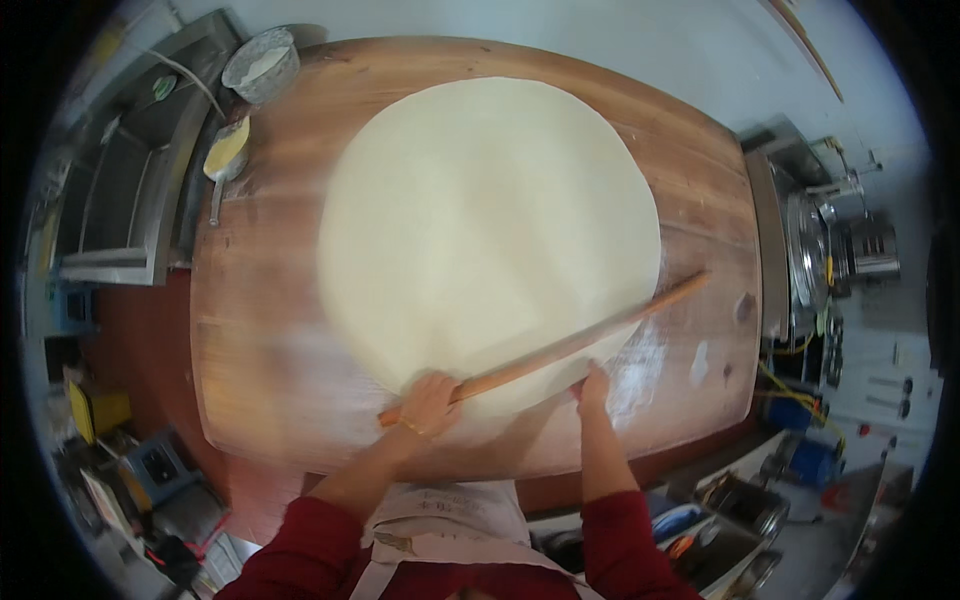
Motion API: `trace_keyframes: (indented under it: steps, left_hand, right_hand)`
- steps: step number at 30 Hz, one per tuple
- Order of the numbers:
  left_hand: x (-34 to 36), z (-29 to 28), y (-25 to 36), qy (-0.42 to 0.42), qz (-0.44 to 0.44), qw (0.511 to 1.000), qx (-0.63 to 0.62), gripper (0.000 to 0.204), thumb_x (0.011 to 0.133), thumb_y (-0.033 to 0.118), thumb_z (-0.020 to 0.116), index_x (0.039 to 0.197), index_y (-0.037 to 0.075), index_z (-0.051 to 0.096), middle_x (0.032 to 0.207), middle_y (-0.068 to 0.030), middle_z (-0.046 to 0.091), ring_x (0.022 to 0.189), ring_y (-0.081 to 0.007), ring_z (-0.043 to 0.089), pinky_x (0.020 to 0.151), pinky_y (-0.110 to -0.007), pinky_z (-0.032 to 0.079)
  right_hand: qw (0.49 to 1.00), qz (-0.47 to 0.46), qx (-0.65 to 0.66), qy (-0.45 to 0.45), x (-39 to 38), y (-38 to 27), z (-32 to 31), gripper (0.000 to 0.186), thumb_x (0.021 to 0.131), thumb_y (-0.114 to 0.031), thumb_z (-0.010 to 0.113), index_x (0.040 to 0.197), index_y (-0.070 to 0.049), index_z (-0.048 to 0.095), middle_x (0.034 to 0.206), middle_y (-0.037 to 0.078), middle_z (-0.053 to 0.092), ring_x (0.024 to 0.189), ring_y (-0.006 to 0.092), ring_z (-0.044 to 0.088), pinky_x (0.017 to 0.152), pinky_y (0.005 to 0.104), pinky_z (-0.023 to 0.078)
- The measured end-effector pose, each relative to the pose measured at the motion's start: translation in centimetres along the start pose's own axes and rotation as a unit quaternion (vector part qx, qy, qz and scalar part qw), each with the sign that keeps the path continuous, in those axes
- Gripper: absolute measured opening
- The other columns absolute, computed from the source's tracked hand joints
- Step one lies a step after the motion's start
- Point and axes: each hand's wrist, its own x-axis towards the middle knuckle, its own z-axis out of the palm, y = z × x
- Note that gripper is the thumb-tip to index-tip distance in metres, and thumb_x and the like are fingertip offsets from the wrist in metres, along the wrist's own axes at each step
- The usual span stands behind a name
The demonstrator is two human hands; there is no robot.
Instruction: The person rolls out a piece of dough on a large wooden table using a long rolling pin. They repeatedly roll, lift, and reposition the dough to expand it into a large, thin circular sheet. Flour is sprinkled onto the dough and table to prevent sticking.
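Note:
A large round sheet of pale rolled-out dough (490, 220) lies flat on the wooden table (700, 200). Across its near part, slanting up to the right, rests a long thin wooden rolling pin (560, 347). My left hand (432, 403) is closed round the pin close to its left end, at the near left edge of the dough. Below the pin, at the near right edge of the sheet, my right hand (592, 383) has its fingers drawn together on the dough's rim; the fingertips are small and partly hidden.
At the table's far left stand a bowl of flour (262, 65) and a scoop (228, 150) with yellowish powder. A metal sink (120, 190) adjoins the left side. Steel cookware (808, 250) stands past the right edge. Flour dusts the wood in places.

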Motion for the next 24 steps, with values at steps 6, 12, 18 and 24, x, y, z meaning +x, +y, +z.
trace_keyframes:
  steps: [6,12,18,24]
  left_hand:
    - [8.9,2.0,6.5,0.153,-0.073,0.985,-0.019,0.045,0.080,0.012,0.054,0.122,0.000,0.045,0.126,-0.0192,0.046,0.119,-0.0341,0.041,0.102,-0.043,0.030]
    - [11.8,9.6,9.8,0.124,-0.099,0.979,0.125,0.054,0.082,0.024,0.052,0.128,-0.002,0.041,0.136,-0.0195,0.037,0.130,-0.0319,0.030,0.107,-0.045,0.023]
    - [11.4,10.3,10.9,0.042,-0.152,0.980,0.125,0.060,0.085,0.029,0.050,0.134,-0.002,0.032,0.142,-0.0180,0.030,0.134,-0.0305,0.025,0.109,-0.047,0.017]
    - [14.0,7.9,8.6,0.073,-0.161,0.982,0.067,0.061,0.086,0.032,0.049,0.134,-0.002,0.034,0.140,-0.0189,0.034,0.130,-0.0339,0.030,0.107,-0.044,0.023]
  right_hand:
    - [0.985,-0.014,0.060,-0.160,-5.5,-8.0,10.6,0.037,0.090,-0.033,0.050,0.115,-0.008,0.044,0.104,0.012,0.056,0.086,0.0219,0.060,0.071,0.0359,0.052]
    - [0.471,-0.590,-0.579,-0.306,-2.3,-9.2,7.1,0.048,0.089,-0.030,0.050,0.129,-0.004,0.041,0.130,0.016,0.044,0.122,0.0302,0.039,0.104,0.0453,0.027]
    - [0.436,-0.515,-0.634,-0.377,-2.8,-10.5,5.5,0.059,0.090,-0.035,0.045,0.136,-0.001,0.031,0.142,0.017,0.030,0.132,0.0302,0.027,0.109,0.0445,0.019]
    - [0.377,-0.441,-0.677,-0.452,-2.0,-12.9,11.2,0.060,0.090,-0.037,0.044,0.135,0.001,0.031,0.141,0.017,0.030,0.133,0.0317,0.024,0.109,0.0428,0.019]
